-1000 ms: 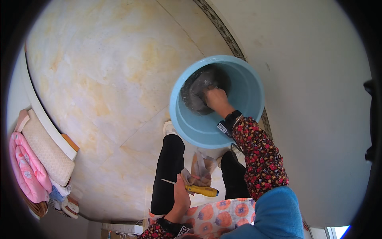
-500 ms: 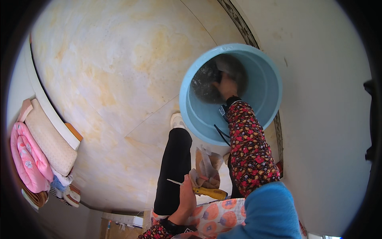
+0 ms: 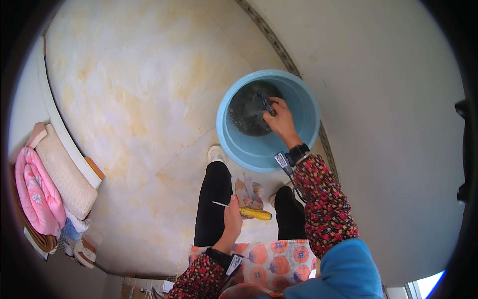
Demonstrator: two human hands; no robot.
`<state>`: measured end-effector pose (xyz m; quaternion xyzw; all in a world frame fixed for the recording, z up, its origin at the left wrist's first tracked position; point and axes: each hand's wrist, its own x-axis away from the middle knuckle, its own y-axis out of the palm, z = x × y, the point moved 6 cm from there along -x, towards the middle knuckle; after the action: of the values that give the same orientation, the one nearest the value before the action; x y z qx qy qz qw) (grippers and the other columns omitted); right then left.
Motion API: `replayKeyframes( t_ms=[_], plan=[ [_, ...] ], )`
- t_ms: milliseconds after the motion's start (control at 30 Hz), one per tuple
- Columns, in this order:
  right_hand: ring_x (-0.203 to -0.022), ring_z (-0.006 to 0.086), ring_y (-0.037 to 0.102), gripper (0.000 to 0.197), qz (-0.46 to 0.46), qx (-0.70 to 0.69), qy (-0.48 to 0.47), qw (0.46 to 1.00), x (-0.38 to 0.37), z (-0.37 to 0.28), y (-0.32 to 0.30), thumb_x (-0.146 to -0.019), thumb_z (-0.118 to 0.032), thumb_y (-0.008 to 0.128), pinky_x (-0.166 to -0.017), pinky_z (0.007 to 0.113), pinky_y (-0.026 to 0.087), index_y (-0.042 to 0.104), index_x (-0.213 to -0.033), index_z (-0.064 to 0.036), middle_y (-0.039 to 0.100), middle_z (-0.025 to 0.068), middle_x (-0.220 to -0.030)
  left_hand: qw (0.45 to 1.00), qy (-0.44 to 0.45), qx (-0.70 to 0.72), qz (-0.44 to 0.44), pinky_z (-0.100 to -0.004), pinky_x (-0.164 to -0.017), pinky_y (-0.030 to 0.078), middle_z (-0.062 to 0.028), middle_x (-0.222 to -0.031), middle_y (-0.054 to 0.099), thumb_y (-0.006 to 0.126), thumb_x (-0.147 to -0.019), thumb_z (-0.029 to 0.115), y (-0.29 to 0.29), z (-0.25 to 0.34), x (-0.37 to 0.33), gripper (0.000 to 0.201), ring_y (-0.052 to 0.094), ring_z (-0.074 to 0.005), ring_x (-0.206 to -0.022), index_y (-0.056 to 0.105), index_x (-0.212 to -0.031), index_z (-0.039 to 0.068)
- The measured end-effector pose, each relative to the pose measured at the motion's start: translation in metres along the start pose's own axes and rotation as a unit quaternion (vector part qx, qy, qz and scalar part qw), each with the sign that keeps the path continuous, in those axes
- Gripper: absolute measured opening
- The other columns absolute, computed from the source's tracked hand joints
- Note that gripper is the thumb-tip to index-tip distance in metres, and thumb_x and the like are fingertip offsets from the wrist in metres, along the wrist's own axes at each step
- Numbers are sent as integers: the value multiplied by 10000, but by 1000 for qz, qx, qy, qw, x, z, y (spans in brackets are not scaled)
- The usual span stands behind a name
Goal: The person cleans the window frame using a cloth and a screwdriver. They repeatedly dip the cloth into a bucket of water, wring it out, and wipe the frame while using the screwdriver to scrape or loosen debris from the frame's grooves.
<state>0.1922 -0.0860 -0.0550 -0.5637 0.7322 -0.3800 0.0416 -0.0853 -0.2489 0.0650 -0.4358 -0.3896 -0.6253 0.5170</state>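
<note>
My right hand (image 3: pixel 281 121) reaches into a light blue bucket (image 3: pixel 303 107), above dark, glinting contents (image 3: pixel 249 119) that look like murky water. Its thumb and fingers close on a dark, rough-looking elongated piece (image 3: pixel 269 105); I cannot make out its kind. Down between my knees, my left hand (image 3: pixel 232 222) is closed round a yellow-handled screwdriver (image 3: pixel 256 214), its thin metal shaft pointing left. A crumpled, clear plastic bag (image 3: pixel 249 192) shows just beyond the handle; whether the hand touches it I cannot tell.
My shoes and black-trousered legs (image 3: pixel 214 209) straddle the space in front of the bucket. A pale wall (image 3: pixel 383 129) rises close on the right. Far left, a pink folded quilt (image 3: pixel 37 199) and a beige cushion (image 3: pixel 67 172) lie by a white panel. Marbled tiles (image 3: pixel 129 109) cover the floor.
My right hand has risen from deep in the bucket, bringing up the dark piece. The left hand still grips the screwdriver. The view has shifted, with the bucket appearing smaller and further left.
</note>
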Motion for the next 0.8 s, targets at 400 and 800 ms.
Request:
replayKeyframes(
  t_ms=[400, 800],
  plan=[
    [-954, 278, 650, 218, 93, -11, -53, 994, 51, -50, -69, -787, 6, 685, -839, 375, 517, 558, -956, -47, 650, 113, -1075, 998, 44, -31, -19, -241, -506, 414, -59, -765, 690, 277, -1026, 591, -3, -29, 13, 707, 602, -104, -598, 697, -962, 27],
    [-906, 403, 601, 204, 20, 62, 60, 996, 60, -74, -54, -788, -53, 618, -821, 474, 508, 568, -986, -55, 578, 208, -1053, 981, 152, -107, -51, -291, -661, 477, -36, -795, 629, 291, -1072, 456, 14, 46, 72, 619, 581, -119, -728, 665, -946, -21]
  ],
)
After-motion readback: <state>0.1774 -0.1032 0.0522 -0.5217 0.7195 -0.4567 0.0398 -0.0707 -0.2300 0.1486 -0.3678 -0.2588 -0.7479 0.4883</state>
